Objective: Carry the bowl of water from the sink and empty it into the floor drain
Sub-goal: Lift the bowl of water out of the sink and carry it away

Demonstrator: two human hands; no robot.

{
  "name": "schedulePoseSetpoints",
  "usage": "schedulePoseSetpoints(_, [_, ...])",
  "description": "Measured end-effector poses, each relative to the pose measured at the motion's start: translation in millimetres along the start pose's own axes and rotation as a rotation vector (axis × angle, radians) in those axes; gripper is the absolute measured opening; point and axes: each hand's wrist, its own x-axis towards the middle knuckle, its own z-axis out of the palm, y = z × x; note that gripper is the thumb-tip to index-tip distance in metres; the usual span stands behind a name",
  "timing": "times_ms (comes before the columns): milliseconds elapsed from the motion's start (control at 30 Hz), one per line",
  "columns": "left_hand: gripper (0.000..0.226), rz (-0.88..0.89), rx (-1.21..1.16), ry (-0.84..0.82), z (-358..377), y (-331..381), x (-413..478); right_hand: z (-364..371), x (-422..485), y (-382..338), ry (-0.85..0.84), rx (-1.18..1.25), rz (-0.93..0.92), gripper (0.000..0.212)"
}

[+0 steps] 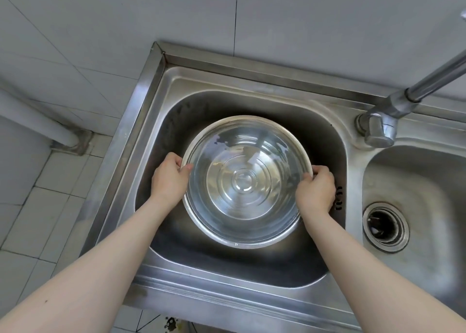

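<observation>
A round steel bowl (243, 181) holding clear water is in the left basin of a stainless double sink (161, 100). My left hand (169, 177) grips the bowl's left rim, thumb over the edge. My right hand (316, 190) grips the right rim the same way. The bowl looks level; I cannot tell whether it rests on the basin floor or is lifted. No floor drain is visible.
The tap (378, 128) and its long spout stand at the right, between the basins. The right basin (413, 181) has an open strainer drain (385, 226). A tiled floor (37, 206) and a white pipe (37, 120) lie to the left. Tiled wall behind.
</observation>
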Motion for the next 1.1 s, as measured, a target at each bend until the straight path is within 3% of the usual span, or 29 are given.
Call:
schedulePoseSetpoints(400, [0.013,0.088,-0.058,0.048,-37.2,29.8,-24.4,-38.6,-25.7,-27.9,0.091,0.105,-0.005,0.009])
schedulePoseSetpoints(1100, [0.020,0.234,-0.214,0.077,-132.9,44.2,-109.6,-121.1,-148.7,-59.3,0.263,0.329,0.051,0.010])
